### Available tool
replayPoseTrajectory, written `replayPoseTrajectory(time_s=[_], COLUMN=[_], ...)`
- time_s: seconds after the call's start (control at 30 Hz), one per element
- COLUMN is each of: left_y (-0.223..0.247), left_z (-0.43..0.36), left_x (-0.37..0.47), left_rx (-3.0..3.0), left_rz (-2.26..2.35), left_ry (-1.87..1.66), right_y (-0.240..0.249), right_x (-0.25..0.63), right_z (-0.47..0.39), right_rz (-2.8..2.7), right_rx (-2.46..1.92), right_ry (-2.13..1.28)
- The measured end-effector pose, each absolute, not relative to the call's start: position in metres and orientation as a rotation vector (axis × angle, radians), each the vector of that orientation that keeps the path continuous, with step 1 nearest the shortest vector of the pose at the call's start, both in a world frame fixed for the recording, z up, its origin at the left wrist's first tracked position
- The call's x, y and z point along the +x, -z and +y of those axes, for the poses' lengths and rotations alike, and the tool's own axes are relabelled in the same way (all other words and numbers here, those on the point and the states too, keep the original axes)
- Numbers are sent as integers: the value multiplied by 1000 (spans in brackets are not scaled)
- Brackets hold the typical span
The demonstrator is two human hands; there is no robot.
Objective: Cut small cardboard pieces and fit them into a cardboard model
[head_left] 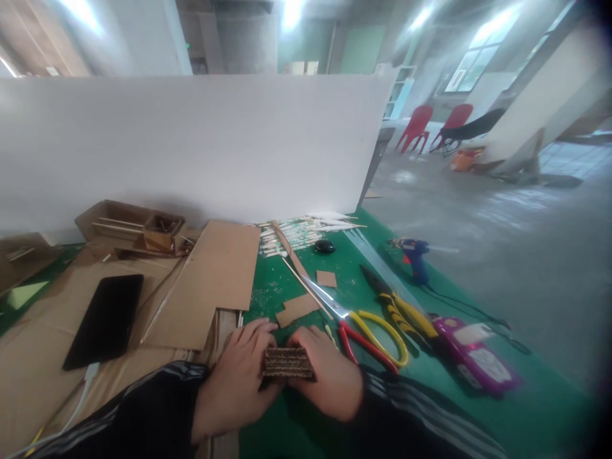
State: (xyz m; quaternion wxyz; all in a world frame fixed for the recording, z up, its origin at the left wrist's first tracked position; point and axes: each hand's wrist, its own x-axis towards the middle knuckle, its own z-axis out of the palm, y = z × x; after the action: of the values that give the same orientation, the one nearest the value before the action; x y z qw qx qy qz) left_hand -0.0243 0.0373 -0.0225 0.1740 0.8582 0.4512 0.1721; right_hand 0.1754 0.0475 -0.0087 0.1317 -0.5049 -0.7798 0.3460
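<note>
Between my two hands is a small stack of corrugated cardboard pieces [288,363], its layered cut edge facing me. My left hand [241,370] closes on the stack's left side, and my right hand [325,370] grips its right side. Just beyond my fingers lies a notched scrap of cardboard [297,310], with a small cardboard square [326,278] farther off. Scissors [337,309] with one red and one yellow handle rest close to my right hand. A large cardboard sheet [224,264] lies past my left hand.
Pliers [399,309], a purple device [473,354] and a blue glue gun [417,258] lie along the right of the green table [535,408]. A phone [106,319] with a cable and a cardboard box [119,220] are at left. A white panel [191,146] stands behind.
</note>
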Motion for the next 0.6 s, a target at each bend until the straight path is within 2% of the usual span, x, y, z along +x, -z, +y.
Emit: replayPoseTrajectory(time_s=[0.6], left_y=[26], left_z=[37], left_x=[-23], left_rx=[2496], left_rz=[1287], left_ry=[-458], right_y=[7], right_x=[173], right_z=[45], right_rz=[-2275], right_rx=[-1500], right_ry=[-939])
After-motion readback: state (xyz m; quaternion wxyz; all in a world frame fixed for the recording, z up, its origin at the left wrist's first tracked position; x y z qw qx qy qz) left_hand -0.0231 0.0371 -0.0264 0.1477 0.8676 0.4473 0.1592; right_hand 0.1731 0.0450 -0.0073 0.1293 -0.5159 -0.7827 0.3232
